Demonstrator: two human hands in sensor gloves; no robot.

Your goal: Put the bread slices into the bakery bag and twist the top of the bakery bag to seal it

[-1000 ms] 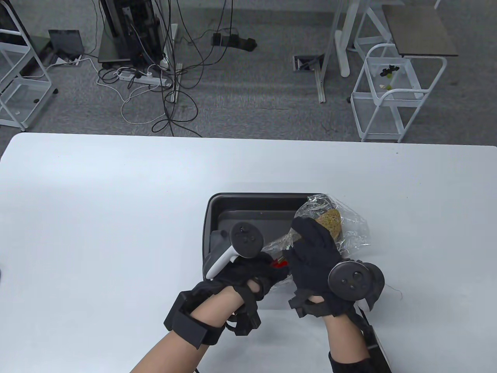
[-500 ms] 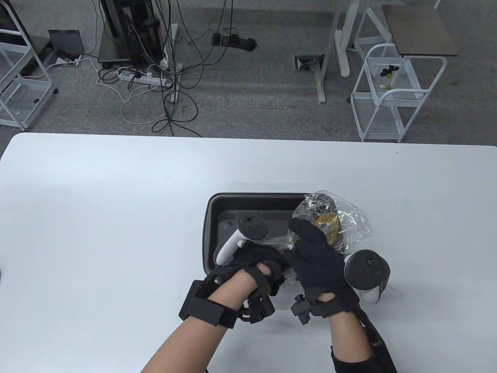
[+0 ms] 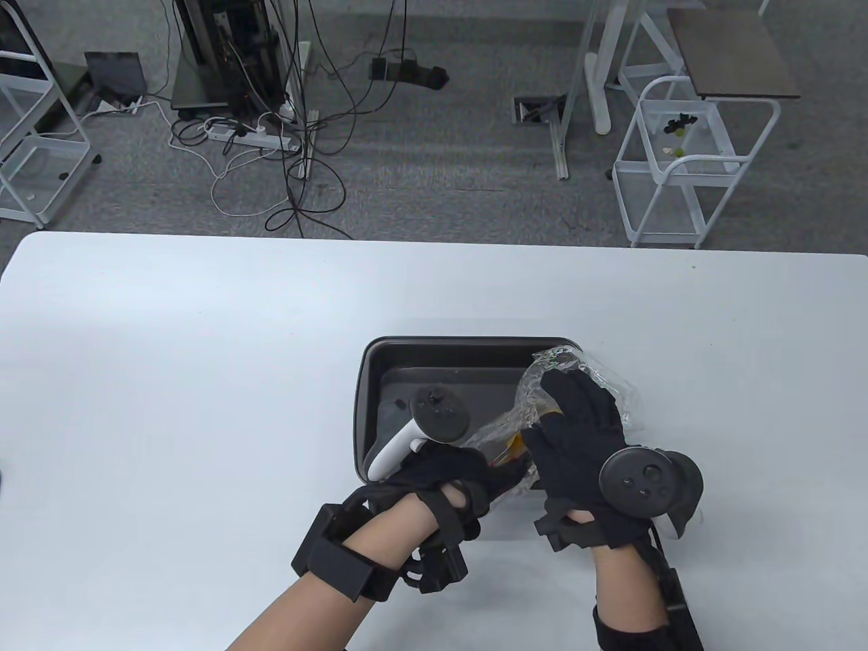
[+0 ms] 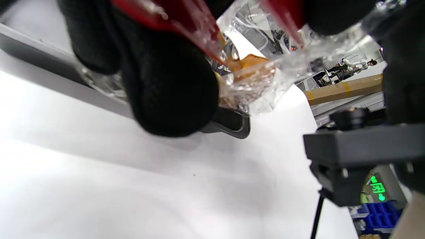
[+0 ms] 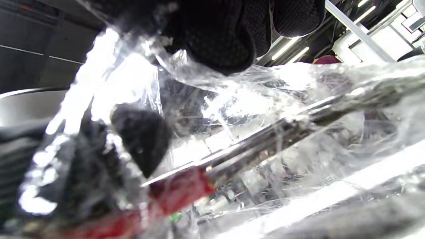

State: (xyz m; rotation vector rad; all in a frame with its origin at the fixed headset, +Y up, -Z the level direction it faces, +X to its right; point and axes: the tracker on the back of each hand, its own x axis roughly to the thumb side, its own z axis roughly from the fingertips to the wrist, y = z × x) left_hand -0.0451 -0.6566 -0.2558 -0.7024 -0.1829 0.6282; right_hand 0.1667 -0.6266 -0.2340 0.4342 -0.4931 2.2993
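Both hands are working over the near right corner of the dark tray (image 3: 380,352), which is sitting on the white surface (image 3: 169,380). The clear bakery bag (image 3: 614,390) is lying across the tray's right rim, partly over the tray and partly over the surface just right of it. Bread (image 4: 247,64) is showing as a tan patch through the plastic in the left wrist view; how many slices cannot be told.

The left hand (image 3: 447,471) is sitting at the tray's near edge, its grip clenched on the gathered neck of the bag, fingers (image 4: 166,83) curling round crinkled plastic with a red strip (image 4: 159,15) running through it. Its tracker (image 3: 439,415) is sticking up over the tray floor.

The right hand (image 3: 576,434) is sitting just right of the left, over the tray's right rim, palm down on the bag body, fingers draping over and wrapping the plastic, so its grip is grasping the bag too. In the right wrist view fingertips (image 5: 219,39) are pressing into the clear film, and the red strip (image 5: 179,189) is crossing low in the view. The right tracker (image 3: 641,478) is hanging near the tray's near right corner, over the surface
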